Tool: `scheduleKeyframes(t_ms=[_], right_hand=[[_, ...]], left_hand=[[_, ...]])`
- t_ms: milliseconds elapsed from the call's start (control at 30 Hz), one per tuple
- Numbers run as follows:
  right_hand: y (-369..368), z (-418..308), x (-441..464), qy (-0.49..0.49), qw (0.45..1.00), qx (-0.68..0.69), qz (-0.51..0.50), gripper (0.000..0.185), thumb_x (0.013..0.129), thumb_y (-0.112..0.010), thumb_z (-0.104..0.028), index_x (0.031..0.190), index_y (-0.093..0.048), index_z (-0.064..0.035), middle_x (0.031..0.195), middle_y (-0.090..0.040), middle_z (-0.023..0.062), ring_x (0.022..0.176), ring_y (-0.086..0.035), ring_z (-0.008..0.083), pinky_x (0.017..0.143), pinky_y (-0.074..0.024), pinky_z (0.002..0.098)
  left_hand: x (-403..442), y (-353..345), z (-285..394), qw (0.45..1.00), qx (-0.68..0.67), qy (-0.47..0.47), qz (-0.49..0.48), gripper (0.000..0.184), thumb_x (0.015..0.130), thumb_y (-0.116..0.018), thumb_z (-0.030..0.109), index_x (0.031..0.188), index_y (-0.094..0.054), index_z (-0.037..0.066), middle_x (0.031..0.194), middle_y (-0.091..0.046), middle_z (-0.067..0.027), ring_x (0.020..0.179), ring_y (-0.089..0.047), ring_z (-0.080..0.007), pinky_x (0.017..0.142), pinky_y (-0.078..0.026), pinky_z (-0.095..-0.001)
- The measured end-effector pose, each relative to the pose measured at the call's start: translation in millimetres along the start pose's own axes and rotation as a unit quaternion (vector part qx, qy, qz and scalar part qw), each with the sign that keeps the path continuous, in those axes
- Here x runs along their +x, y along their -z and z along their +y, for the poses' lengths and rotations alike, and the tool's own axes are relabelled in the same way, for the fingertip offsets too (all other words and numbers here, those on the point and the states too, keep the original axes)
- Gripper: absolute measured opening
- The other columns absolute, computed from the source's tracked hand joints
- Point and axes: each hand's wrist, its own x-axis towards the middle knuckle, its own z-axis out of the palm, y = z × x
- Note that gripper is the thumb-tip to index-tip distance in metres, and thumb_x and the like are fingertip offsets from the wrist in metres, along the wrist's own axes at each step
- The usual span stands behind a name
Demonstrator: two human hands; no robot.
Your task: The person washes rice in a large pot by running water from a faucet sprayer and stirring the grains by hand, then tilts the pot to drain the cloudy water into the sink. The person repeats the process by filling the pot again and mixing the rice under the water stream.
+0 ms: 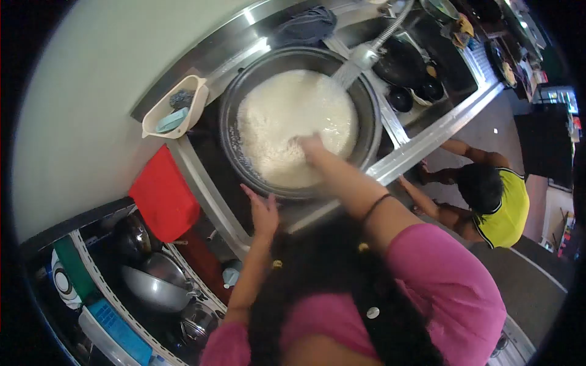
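Note:
A large dark pot [231, 143] sits in the sink basin, holding rice [268, 149] in cloudy white water. My right hand [310, 147] reaches into the pot and is blurred by motion, with its fingertips down in the rice and water, so its grip is hidden. At the pot's near left side, my left hand [264, 212] rests against the outer rim with its fingers stretched apart. Over the pot's far right rim hangs a spray faucet head [357, 64] on a coiled metal hose, pointing into the water.
A beige basket [196, 110] with scrubbers stands on the left ledge, above a red plastic board [162, 195]. Metal bowls [155, 287] fill a rack at lower left. Black pans [400, 61] lie in the right basin. Beyond the counter edge, a person in yellow [506, 207] bends down.

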Motion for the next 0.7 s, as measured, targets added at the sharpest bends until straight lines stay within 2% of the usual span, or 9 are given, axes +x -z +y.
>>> scheduleKeyframes(t_ms=[100,167,233,367,433,467,567,633,700], right_hand=[[10.9,-151.1,-37.9,-0.164,0.893,0.417,0.045,0.059,0.082,-0.072,-0.014,0.133,-0.048,0.0041,0.113,-0.065,0.0185,0.113,-0.059,0.0334,0.1,-0.0434,0.0547],[20.6,-112.6,26.2,-0.052,0.989,0.104,0.091,0.046,0.085,-0.069,-0.017,0.125,-0.055,0.0006,0.111,-0.065,0.0201,0.112,-0.06,0.0347,0.095,-0.0456,0.0563],[48.2,-142.6,45.5,0.027,0.976,-0.215,-0.03,0.061,0.085,-0.068,-0.035,0.133,-0.051,-0.0021,0.12,-0.062,0.0234,0.116,-0.058,0.0355,0.097,-0.0441,0.0555],[14.8,-242.9,3.3,-0.049,0.959,-0.273,0.063,0.079,0.081,-0.066,-0.052,0.141,-0.046,-0.0042,0.136,-0.05,0.0274,0.125,-0.05,0.0415,0.105,-0.0367,0.0551],[-14.8,-239.8,-2.4,0.032,0.835,-0.539,0.11,0.075,0.077,-0.064,-0.061,0.126,-0.063,-0.0047,0.138,-0.05,0.0269,0.131,-0.045,0.0394,0.108,-0.0329,0.0511],[-20.7,-233.5,-7.4,0.03,0.836,-0.538,0.104,0.075,0.077,-0.064,-0.061,0.126,-0.063,-0.0047,0.138,-0.05,0.0269,0.131,-0.045,0.0394,0.108,-0.0329,0.0511],[-22.8,-220.4,-23.1,0.054,0.786,-0.616,0.002,0.082,0.076,-0.066,-0.06,0.137,-0.054,-0.0066,0.146,-0.041,0.0255,0.136,-0.036,0.0438,0.11,-0.0288,0.0553],[0.2,-204.2,-36.4,0.138,0.699,-0.68,-0.174,0.086,0.076,-0.068,-0.058,0.143,-0.047,-0.0102,0.15,-0.034,0.0262,0.135,-0.032,0.0529,0.115,-0.0272,0.0509],[20.7,-222.8,-41.7,0.102,0.724,-0.641,-0.236,0.082,0.076,-0.068,-0.059,0.14,-0.051,-0.0101,0.149,-0.037,0.0234,0.135,-0.033,0.0513,0.115,-0.0274,0.0511]], left_hand=[[10.4,4.4,4.4,0.996,-0.082,0.004,0.032,0.096,0.089,-0.063,0.016,0.153,0.005,-0.001,0.152,-0.022,-0.0353,0.142,-0.027,-0.0441,0.117,-0.022,-0.041],[25.2,12.9,22.4,0.988,-0.141,0.046,0.04,0.1,0.079,-0.066,0.011,0.153,0.0,-0.004,0.155,-0.019,-0.0318,0.146,-0.021,-0.0405,0.119,-0.018,-0.0412],[43.7,-8.0,8.0,0.984,-0.14,0.051,0.098,0.098,0.077,-0.062,0.006,0.153,-0.001,-0.004,0.156,-0.016,-0.0305,0.147,-0.018,-0.0385,0.119,-0.015,-0.0391],[47.9,-23.7,6.5,0.972,-0.15,0.027,0.181,0.095,0.074,-0.057,0.001,0.153,-0.005,-0.005,0.158,-0.014,-0.0275,0.148,-0.012,-0.0363,0.12,-0.007,-0.0372],[50.1,-24.1,4.9,0.971,-0.15,0.021,0.183,0.094,0.074,-0.055,0.001,0.153,-0.005,-0.005,0.157,-0.014,-0.0274,0.148,-0.012,-0.0366,0.12,-0.007,-0.0376],[50.9,-24.5,3.6,0.973,-0.141,0.016,0.184,0.095,0.073,-0.057,0.002,0.152,-0.004,-0.006,0.157,-0.014,-0.0288,0.148,-0.012,-0.0375,0.12,-0.007,-0.0387],[51.4,-23.6,7.3,0.971,-0.138,0.009,0.195,0.096,0.072,-0.057,0.002,0.151,-0.004,-0.008,0.156,-0.015,-0.0301,0.148,-0.012,-0.0383,0.121,-0.006,-0.0398],[50.6,-27.5,7.2,0.967,-0.149,0.01,0.204,0.096,0.071,-0.056,0.002,0.151,-0.005,-0.009,0.156,-0.015,-0.03,0.148,-0.013,-0.0381,0.121,-0.006,-0.0398],[52.2,-28.0,0.3,0.962,-0.17,-0.028,0.214,0.095,0.07,-0.055,0.0,0.151,-0.007,-0.01,0.156,-0.016,-0.0295,0.148,-0.013,-0.0375,0.121,-0.006,-0.0401]])
